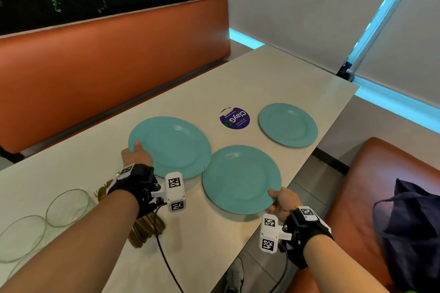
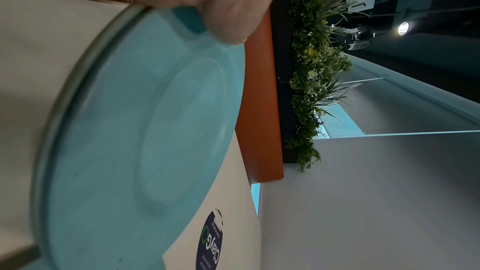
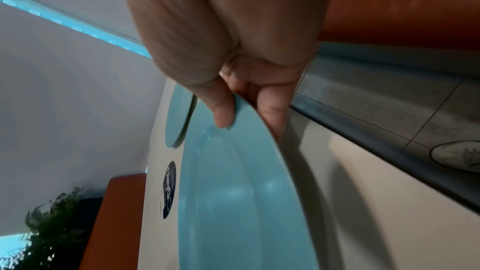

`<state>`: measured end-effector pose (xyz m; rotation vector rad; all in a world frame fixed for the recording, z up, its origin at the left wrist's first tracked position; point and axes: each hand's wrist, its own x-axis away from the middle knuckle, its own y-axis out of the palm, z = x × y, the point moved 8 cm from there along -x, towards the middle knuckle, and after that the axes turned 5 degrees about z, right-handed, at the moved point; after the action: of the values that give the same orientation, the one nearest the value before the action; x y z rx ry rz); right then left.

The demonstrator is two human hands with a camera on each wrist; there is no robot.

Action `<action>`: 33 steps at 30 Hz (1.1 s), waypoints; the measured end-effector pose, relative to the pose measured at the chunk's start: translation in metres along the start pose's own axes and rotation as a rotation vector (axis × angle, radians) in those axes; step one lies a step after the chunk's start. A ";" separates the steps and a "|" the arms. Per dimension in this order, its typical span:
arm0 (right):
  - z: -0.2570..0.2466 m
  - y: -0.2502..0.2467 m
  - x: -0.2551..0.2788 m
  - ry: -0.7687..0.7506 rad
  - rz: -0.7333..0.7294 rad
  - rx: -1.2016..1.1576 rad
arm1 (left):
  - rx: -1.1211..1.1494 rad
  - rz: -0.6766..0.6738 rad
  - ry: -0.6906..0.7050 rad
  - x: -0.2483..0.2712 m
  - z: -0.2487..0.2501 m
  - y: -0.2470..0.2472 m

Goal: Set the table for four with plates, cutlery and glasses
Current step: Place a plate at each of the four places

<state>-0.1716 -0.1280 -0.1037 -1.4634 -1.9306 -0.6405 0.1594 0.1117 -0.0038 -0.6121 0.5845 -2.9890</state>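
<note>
Three teal plates are over the pale table [image 1: 209, 245]. My left hand [image 1: 135, 153] grips the near rim of the left plate [image 1: 171, 146], thumb on top, as the left wrist view shows of that plate [image 2: 135, 130]. My right hand [image 1: 281, 200] pinches the near right rim of the middle plate [image 1: 240, 178], which is lifted and tilted in the right wrist view [image 3: 233, 202]. The third plate [image 1: 288, 125] lies flat near the table's right edge. Clear glasses [image 1: 66, 207] and gold cutlery [image 1: 145, 228] sit at the near left, partly hidden by my left arm.
A round purple sticker [image 1: 234, 118] lies between the plates. Orange benches [image 1: 107, 66] run along the far side and the near right, where a dark blue bag [image 1: 409, 226] sits. A shoe [image 1: 234, 276] shows on the floor below the table edge.
</note>
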 end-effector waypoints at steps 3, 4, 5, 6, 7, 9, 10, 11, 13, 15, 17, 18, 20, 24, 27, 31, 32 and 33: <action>0.001 0.004 -0.003 -0.038 0.029 0.096 | 0.007 -0.003 -0.009 -0.001 -0.005 0.001; 0.001 0.004 -0.005 -0.046 0.044 0.138 | 0.006 -0.003 -0.013 -0.001 -0.006 0.001; 0.001 0.003 -0.007 -0.053 0.057 0.187 | 0.006 -0.001 -0.016 -0.001 -0.007 0.000; 0.001 0.002 -0.010 -0.057 0.068 0.237 | 0.006 0.000 -0.019 -0.001 -0.007 0.001; 0.001 0.002 -0.012 -0.061 0.059 0.278 | 0.007 -0.001 -0.019 0.000 -0.007 0.001; 0.000 0.003 -0.014 -0.077 0.042 0.318 | 0.009 -0.006 -0.014 0.002 -0.005 0.002; -0.001 0.002 -0.015 -0.084 0.056 0.330 | 0.010 -0.010 -0.012 0.002 -0.004 0.003; -0.001 0.001 -0.015 -0.092 0.074 0.339 | 0.013 -0.014 -0.009 0.003 -0.004 0.003; 0.000 -0.002 -0.016 -0.090 0.103 0.348 | 0.025 -0.023 -0.007 0.005 -0.003 0.005; 0.000 -0.001 -0.014 -0.083 0.079 0.330 | 0.028 -0.029 -0.005 0.006 -0.002 0.007; -0.002 0.001 -0.014 -0.092 0.032 0.342 | 0.022 -0.039 -0.006 0.008 -0.001 0.009; -0.003 0.001 -0.013 -0.094 0.021 0.355 | 0.020 -0.043 -0.008 0.008 -0.001 0.010; -0.004 0.000 -0.011 -0.090 0.011 0.383 | 0.024 -0.045 -0.009 0.010 0.000 0.011; -0.006 -0.005 -0.008 -0.086 0.020 0.467 | 0.024 -0.056 -0.005 0.014 0.001 0.015; -0.006 -0.008 -0.010 -0.099 0.039 0.535 | 0.007 -0.055 0.002 0.017 0.002 0.016; -0.004 -0.008 -0.010 -0.110 0.039 0.575 | 0.007 -0.057 0.012 0.018 0.003 0.016; -0.004 -0.008 -0.011 -0.108 0.035 0.576 | 0.006 -0.056 0.013 0.018 0.003 0.016; -0.003 -0.007 -0.010 -0.106 0.031 0.576 | 0.004 -0.058 0.012 0.018 0.002 0.016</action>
<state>-0.1762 -0.1389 -0.1086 -1.1669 -1.9465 0.0227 0.1430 0.0938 -0.0013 -0.6222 0.5709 -3.0491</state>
